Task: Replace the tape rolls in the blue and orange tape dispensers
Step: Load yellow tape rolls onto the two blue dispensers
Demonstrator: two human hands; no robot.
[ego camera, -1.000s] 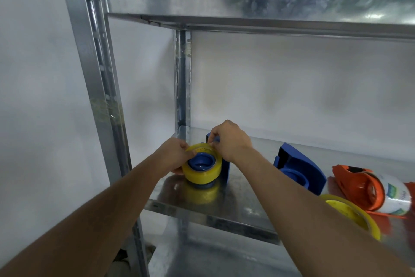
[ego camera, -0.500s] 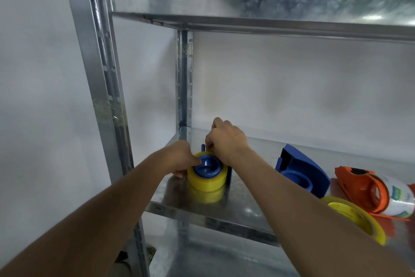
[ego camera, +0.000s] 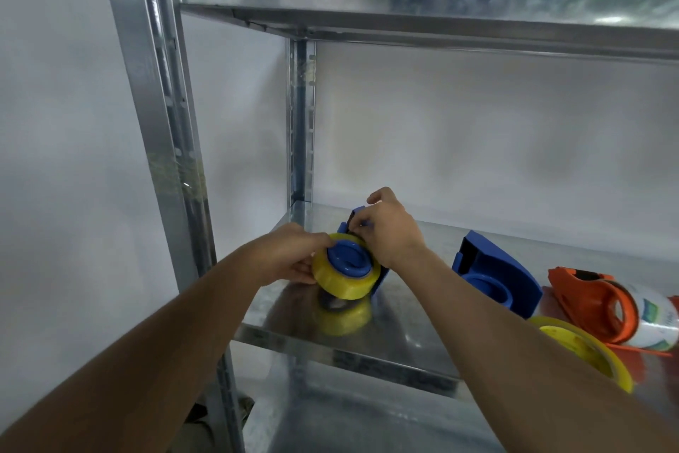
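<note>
the blue tape dispenser [ego camera: 380, 270] sits at the left end of the lower metal shelf [ego camera: 397, 338], tipped up off the metal with a yellow tape roll [ego camera: 343, 281] seated on its blue hub [ego camera: 347, 258]. the left hand [ego camera: 290, 256] is closed around the outer rim of the roll, fingers underneath and thumb on top. the right hand [ego camera: 389, 232] is pinched at the dispenser's front end, apparently on the tape's free end or the cutter, though its fingers hide the exact contact.

the risk here looks like the free end: if the pinch slips, the tape could snap back onto the roll or stick to itself, and the edge would have to be found again. the cutter blade near the right fingertips could nick skin. with the dispenser tilted and held mostly by the roll, a hard pull could lift the roll off the hub or slide the body toward the shelf's front edge.

the roll's axis points up and toward the camera, its open face tilted our way. the dispenser's long axis runs from near right up to far left, cutter end away from the viewer.

further right lie a second blue dispenser [ego camera: 496, 280], another yellow roll [ego camera: 584, 353] and the orange tape dispenser [ego camera: 595, 296] holding a white roll [ego camera: 657, 320], all untouched.
</note>
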